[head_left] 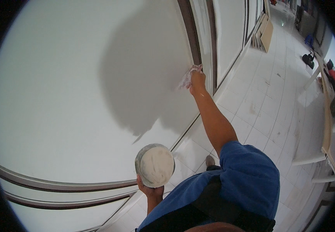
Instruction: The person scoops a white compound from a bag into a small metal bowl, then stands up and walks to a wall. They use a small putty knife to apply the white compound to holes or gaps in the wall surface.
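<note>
Two hands are busy at a white wall (67,89). The right hand (197,80) reaches out at arm's length and is closed around a smeared scraper (187,80), pressing it flat to the wall just beside a dark vertical trim strip (190,34). The blade's long axis runs up and down, slightly tilted, its upper end toward the strip. The left hand (150,190) sits low and close to the body, fingers curled under a round bowl (154,165) of white paste, holding it from below with the open mouth facing up.

Flat boards (265,34) (pale brown, rectangular) lean against the wall's foot far down the room — no labels can be made out on them. A dark bundle (309,58) lies on the tiled floor (268,104) beyond. A long white bench (326,116) with small coloured items runs along the right side.

Between wall and bench the floor stretches away as a wide lane. Dark double bands (59,185) cross the wall below the bowl — the working patch lies between these and the vertical strip.
</note>
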The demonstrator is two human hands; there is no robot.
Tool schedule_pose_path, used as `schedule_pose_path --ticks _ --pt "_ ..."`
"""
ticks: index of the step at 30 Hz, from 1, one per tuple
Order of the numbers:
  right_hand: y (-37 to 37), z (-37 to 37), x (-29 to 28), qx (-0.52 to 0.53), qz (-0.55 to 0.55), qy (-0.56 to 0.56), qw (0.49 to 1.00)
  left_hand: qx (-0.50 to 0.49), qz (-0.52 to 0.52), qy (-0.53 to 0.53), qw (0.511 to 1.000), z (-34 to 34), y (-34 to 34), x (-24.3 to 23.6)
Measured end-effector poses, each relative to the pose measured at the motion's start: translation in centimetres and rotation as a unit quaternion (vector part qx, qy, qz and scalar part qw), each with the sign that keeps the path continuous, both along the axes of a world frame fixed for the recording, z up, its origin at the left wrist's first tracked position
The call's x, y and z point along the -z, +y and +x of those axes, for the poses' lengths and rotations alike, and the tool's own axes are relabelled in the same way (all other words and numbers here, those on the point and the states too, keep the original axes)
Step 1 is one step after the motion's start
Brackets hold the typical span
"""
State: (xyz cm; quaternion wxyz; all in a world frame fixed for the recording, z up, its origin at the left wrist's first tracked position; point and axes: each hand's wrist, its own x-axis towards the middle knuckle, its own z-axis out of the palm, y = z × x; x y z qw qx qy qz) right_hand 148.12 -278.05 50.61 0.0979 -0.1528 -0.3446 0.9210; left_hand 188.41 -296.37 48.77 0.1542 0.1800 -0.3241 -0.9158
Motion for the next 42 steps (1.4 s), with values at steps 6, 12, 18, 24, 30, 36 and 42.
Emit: schedule_pose_path --ticks 6,12,18,24,30,36,42 --pt "0.9 0.6 -11.1 -0.047 0.044 0.050 0.997 -0.001 0.006 0.034 0.999 0.4 -0.3 0.7" --pt "2.7 -5.4 -20.0 -0.011 0.199 0.160 0.967 0.004 0.034 0.038 0.999 0.3 -0.2 0.7" --pt "0.9 -2.9 -33.0 -0.025 0.092 0.219 0.971 -0.005 0.054 0.050 0.997 0.6 -0.6 1.3" --pt "4.5 -8.1 -37.2 -0.093 0.121 0.411 0.899 0.016 0.063 0.039 0.997 0.4 -1.2 2.2" --pt "10.0 -0.4 -27.3 -0.009 0.171 0.348 0.922 0.024 0.044 0.049 0.998 0.3 -1.1 1.9" --pt "9.6 3.3 -7.6 -0.015 0.013 0.144 0.989 0.014 0.012 0.013 1.000 0.5 -0.9 1.0" --pt "5.4 5.3 11.7 -0.028 -0.023 -0.009 0.999 0.014 -0.005 -0.026 1.000 0.0 -1.0 0.6"
